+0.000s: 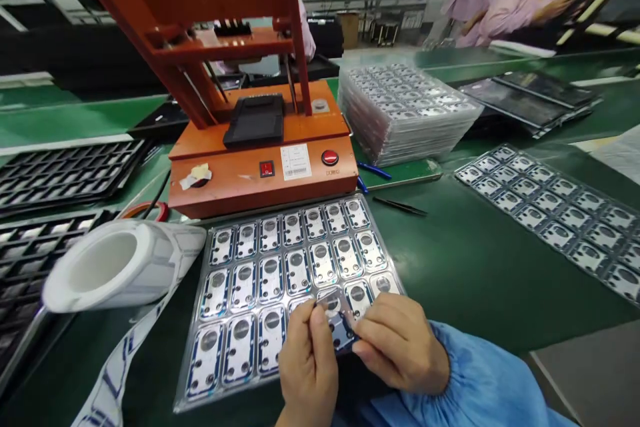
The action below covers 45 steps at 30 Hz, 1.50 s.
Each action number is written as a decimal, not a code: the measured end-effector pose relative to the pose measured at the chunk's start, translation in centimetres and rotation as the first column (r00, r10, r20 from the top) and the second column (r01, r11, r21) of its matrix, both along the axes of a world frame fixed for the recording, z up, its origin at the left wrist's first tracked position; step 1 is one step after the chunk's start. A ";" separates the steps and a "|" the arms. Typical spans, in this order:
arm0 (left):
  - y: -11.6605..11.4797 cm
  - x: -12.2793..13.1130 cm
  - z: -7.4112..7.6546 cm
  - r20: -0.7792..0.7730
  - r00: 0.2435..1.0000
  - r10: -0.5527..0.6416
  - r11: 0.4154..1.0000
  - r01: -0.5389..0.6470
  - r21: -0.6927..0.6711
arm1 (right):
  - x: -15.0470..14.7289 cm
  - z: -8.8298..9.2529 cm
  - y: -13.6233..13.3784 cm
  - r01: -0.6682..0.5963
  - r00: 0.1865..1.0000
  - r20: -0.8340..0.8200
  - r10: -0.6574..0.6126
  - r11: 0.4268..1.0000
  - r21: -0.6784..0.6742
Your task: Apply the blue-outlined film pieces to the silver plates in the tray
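We see a white roll [163,253], its strip [119,367] cut off below. Our left hand [309,357] pinches a small piece [341,332] over a tray [182,400] they partly hide; our right hand [397,341] grips its other edge. A second tray [573,245] runs out of frame.

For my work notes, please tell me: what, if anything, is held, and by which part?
A small thin panel: the left hand pinches its left edge, the right hand its right edge.
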<state>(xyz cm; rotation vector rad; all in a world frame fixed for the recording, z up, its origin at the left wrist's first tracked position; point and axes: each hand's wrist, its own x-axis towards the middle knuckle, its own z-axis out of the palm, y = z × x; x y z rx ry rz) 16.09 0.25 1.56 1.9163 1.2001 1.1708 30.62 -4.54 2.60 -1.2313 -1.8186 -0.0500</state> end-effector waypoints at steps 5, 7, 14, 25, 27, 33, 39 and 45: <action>-0.2 0.5 -0.2 0.091 0.991 0.099 0.984 -0.084 -0.157 | -0.2 0.5 0.2 0.028 0.998 0.053 -0.030 0.998 0.048; -0.3 0.6 -0.1 0.099 0.990 0.103 0.979 -0.083 -0.184 | -0.3 0.6 0.2 0.038 0.996 0.079 -0.043 0.997 0.063; -0.3 0.7 0.4 0.102 0.985 0.137 0.949 -0.101 -0.297 | -0.1 0.4 0.1 0.089 0.987 0.116 -0.107 0.985 0.150; -0.6 0.8 1.0 0.145 0.978 0.149 0.892 -0.070 -0.447 | 0.0 0.4 -0.3 -0.018 0.947 -0.308 -0.092 0.941 -0.337; -0.4 0.5 0.6 0.123 0.984 0.127 0.916 -0.069 -0.394 | 0.1 0.6 -0.2 -0.115 0.926 -0.374 -0.055 0.902 -0.417; -0.4 0.3 -0.1 0.114 0.990 0.079 0.938 -0.035 -0.344 | 0.5 0.8 -0.1 -0.235 0.879 -0.472 -0.070 0.797 -0.556; -0.2 0.3 0.6 0.152 0.986 -0.075 0.982 0.099 -0.162 | 0.6 1.3 0.0 -0.286 0.807 -0.576 -0.132 0.766 -0.576; 0.2 -0.2 0.4 0.144 0.967 -0.212 0.966 0.230 -0.119 | 0.2 1.0 0.3 -0.327 0.685 -0.685 -0.247 0.736 -0.593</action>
